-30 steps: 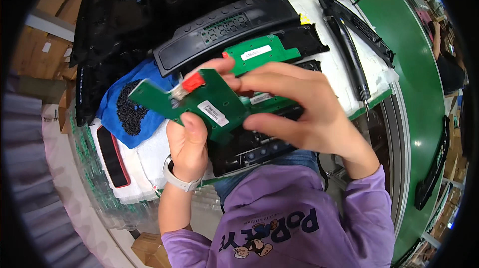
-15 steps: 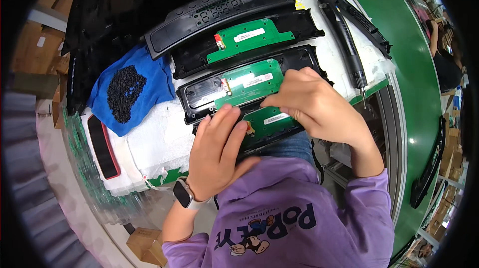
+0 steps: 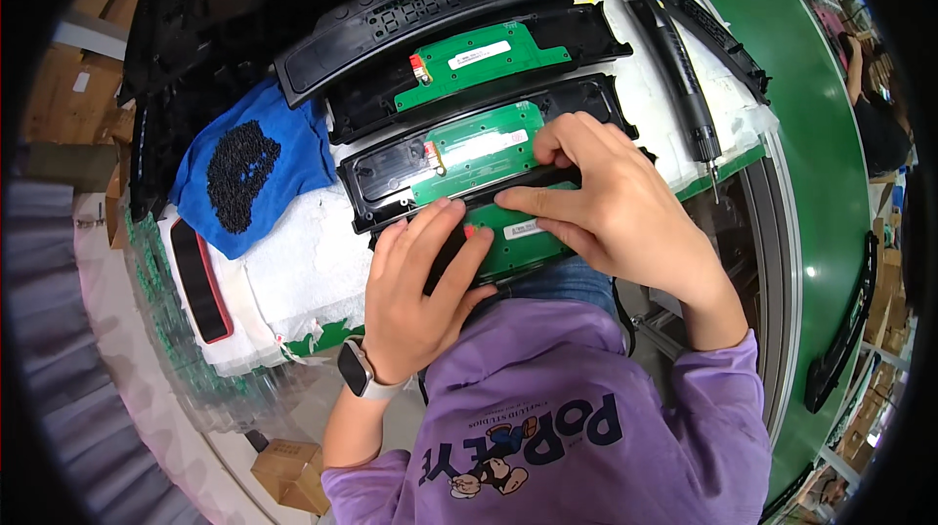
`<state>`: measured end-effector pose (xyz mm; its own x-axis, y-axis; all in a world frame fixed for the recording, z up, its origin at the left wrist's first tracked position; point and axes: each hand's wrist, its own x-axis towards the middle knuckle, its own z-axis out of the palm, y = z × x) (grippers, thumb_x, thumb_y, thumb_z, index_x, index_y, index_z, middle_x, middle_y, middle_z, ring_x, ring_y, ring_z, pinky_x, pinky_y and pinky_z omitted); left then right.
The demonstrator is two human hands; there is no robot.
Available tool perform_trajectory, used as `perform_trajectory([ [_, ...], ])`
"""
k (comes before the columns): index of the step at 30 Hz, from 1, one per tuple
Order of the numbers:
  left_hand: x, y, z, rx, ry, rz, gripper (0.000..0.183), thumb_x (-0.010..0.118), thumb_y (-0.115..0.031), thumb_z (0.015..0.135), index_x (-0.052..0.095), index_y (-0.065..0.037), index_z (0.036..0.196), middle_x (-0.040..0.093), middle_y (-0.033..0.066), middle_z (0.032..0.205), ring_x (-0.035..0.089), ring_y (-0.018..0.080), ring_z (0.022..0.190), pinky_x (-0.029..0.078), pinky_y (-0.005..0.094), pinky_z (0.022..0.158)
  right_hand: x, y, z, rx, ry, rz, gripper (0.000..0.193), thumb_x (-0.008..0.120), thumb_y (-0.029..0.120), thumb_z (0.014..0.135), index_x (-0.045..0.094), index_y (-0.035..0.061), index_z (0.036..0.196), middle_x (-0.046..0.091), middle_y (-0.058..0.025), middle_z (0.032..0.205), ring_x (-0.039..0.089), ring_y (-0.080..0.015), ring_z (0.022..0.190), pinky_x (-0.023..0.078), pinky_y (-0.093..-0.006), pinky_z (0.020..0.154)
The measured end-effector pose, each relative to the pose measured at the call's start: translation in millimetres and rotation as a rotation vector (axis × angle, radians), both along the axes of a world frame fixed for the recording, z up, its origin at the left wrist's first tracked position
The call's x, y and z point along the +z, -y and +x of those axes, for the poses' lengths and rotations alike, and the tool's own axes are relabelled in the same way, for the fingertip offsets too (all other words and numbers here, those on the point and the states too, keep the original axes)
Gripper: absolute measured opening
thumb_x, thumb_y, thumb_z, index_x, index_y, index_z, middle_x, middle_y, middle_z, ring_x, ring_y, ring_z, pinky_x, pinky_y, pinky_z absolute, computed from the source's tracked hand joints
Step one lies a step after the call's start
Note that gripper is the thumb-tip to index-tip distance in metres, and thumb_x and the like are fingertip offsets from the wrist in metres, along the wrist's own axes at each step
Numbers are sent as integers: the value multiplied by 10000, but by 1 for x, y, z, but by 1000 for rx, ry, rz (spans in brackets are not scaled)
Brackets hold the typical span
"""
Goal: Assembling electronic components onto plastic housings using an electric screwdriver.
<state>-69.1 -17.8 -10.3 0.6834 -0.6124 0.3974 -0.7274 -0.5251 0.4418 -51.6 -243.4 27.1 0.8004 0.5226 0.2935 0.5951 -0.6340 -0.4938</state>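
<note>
Directly before me lies the nearest green circuit board point(image 3: 528, 250), with a white label and red connector, in a black housing that my hands partly cover. My left hand point(image 3: 415, 266) rests over its left end, fingers spread, thumb at the near edge. Bent over the right part, my right hand point(image 3: 620, 203) has its forefinger at the board's far edge and its thumb on the board near the label. Just beyond lies a second black housing point(image 3: 376, 178) with its own green board point(image 3: 479, 149), and behind it a third green board point(image 3: 489, 56) in a housing.
A blue cloth point(image 3: 303, 149) carries a heap of small black screws point(image 3: 239, 178) at the left. Near it lies a red-edged phone point(image 3: 202, 281). An electric screwdriver point(image 3: 689, 100) stands at the right beside a long black part point(image 3: 723, 46). A black display panel point(image 3: 342, 51) lies farther back.
The nearest board has shifted slightly left and shows more of its surface. Both hands have moved a little; my right forefinger and thumb have moved left with it.
</note>
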Motion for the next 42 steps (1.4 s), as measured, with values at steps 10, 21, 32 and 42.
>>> perform_trajectory([
  [10, 2, 4, 4, -11, 33, 94, 413, 700, -213, 635, 616, -52, 1005, 535, 122, 1170, 489, 293, 1092, 396, 395, 830, -4, 4, -2, -177, -98, 32, 374, 736, 62, 557, 637, 59, 918, 457, -79, 879, 497, -238, 838, 405, -344, 713],
  [21, 34, -51, 46, 494, 307, -38, 159, 587, -18, 757, 595, 9, 914, 585, 137, 844, 563, 294, 774, 441, 372, 677, 16, 19, -10, -353, 32, 239, 318, 731, 52, 592, 627, 3, 889, 476, -95, 838, 513, -216, 774, 423, -284, 691],
  [32, 24, -117, 114, 736, 219, 300, 68, 609, -92, 761, 575, -33, 760, 573, 137, 778, 566, 355, 699, 437, 425, 586, 9, 81, 3, -746, 371, -32, 221, 693, 114, 665, 634, 44, 866, 540, -93, 844, 539, -276, 775, 429, -338, 678],
  [42, 18, -122, 114, 616, -428, -714, 147, 537, -122, 889, 601, 6, 860, 553, 23, 700, 495, 96, 563, 373, 214, 490, -13, 105, 48, -962, 23, -248, 434, 652, 394, 665, 643, 19, 883, 614, -187, 652, 618, -335, 649, 489, -407, 621],
])
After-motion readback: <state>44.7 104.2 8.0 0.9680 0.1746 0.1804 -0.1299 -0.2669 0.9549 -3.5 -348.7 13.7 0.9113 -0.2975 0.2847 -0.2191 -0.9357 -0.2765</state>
